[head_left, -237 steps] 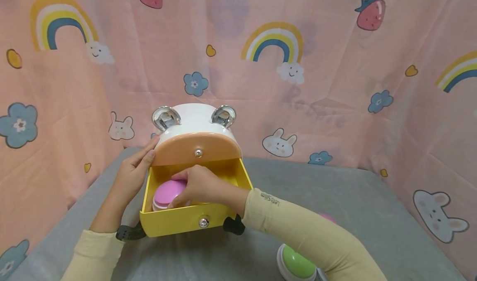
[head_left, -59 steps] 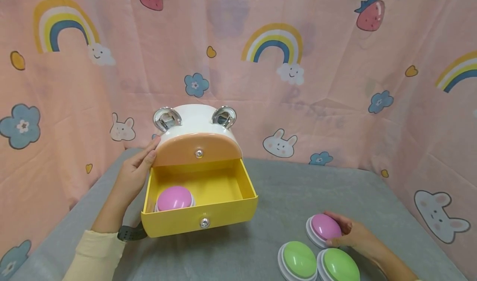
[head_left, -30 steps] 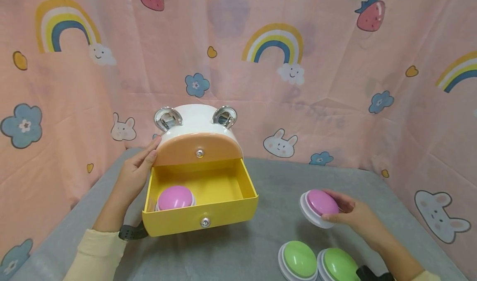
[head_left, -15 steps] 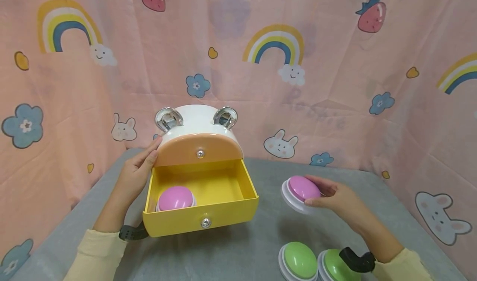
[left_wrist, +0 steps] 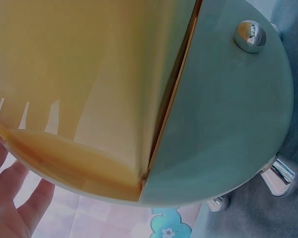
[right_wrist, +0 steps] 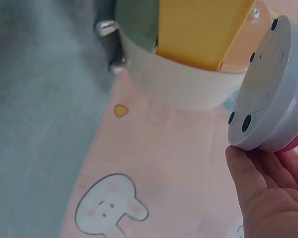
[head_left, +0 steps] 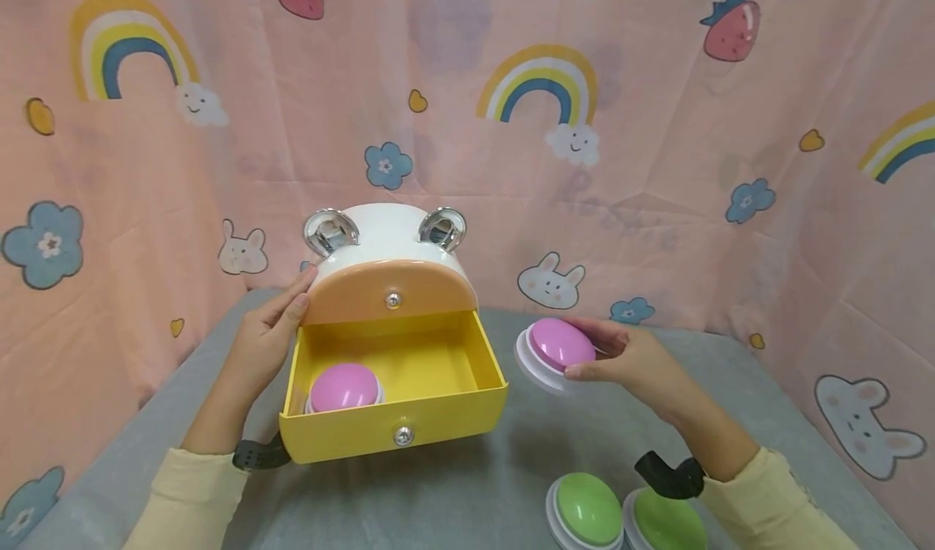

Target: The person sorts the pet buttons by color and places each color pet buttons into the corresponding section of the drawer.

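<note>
A small rounded cabinet (head_left: 387,238) with a white shell and chrome ears stands at centre left, its yellow drawer (head_left: 336,438) pulled out. Inside the drawer's left front corner lies a pink dome button (head_left: 345,388) on a white base. My left hand (head_left: 263,335) rests against the cabinet's left side; the left wrist view shows its fingers (left_wrist: 32,208) spread along the shell. To the right of the drawer, my right hand (head_left: 639,363) grips a second pink dome button (head_left: 561,344) by its edge, raised over the table. Its underside (right_wrist: 260,87), with dark feet and small holes, shows in the right wrist view.
Two green dome buttons, one nearer the middle (head_left: 588,508) and one to its right (head_left: 668,522), sit at the table's front. An orange upper drawer (head_left: 351,298) is shut. A pink printed curtain (head_left: 657,128) hangs behind the grey table (head_left: 730,404).
My right hand left the first pink button in the drawer, took the second from beside the green ones, lifted it and carried it left towards the drawer. My left hand has stayed in place.
</note>
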Available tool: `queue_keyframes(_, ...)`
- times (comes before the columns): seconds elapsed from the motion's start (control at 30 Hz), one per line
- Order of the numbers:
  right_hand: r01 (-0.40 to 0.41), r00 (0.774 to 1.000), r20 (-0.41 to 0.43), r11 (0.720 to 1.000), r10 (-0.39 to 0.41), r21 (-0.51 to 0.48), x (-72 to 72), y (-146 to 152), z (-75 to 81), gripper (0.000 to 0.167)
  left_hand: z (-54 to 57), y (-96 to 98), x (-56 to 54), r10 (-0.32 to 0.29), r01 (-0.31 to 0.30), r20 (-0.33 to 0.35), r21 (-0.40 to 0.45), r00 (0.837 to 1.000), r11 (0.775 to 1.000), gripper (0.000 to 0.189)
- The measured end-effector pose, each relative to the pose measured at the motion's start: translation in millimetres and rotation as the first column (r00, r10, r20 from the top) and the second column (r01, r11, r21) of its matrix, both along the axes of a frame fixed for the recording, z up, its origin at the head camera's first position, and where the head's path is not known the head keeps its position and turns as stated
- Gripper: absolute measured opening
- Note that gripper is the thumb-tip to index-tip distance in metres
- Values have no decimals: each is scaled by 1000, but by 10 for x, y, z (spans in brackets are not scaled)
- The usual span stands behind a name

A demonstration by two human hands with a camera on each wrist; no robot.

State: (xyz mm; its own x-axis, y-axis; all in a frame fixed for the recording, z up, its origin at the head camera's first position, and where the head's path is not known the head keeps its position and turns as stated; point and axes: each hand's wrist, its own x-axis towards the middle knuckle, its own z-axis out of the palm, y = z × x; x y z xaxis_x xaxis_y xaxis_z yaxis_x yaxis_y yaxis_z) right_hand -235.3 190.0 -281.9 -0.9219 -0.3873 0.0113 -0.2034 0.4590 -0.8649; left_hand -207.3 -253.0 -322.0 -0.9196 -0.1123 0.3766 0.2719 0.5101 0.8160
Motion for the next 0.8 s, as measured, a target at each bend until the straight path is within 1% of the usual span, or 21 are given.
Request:
queue_keyframes(0.13,-10,1000,19,1000,10,3,-18,-85,48,71,7,7,3,0,0,2,4,1000,1000,49)
queue_keyframes(0.27,-22,1000,20,1000,22,21,-29,-170,93,72,10,13,5,2,-2,-1,3,1000,1000,49)
queue_keyframes(0.37,-44,999,22,999,44,10,-39,-228,118,73,10,18,6,4,-4,1,-1,1000,1000,49)
queue_keyframes(0.5,-71,997,23,997,72,-21,-75,-307,139,71,11,18,3,4,-4,9,-1,1000,1000,49)
queue_keyframes(0.8,-73,997,5,997,73,-28,-145,-518,178,69,7,15,5,4,-4,0,-2,1000,1000,49)
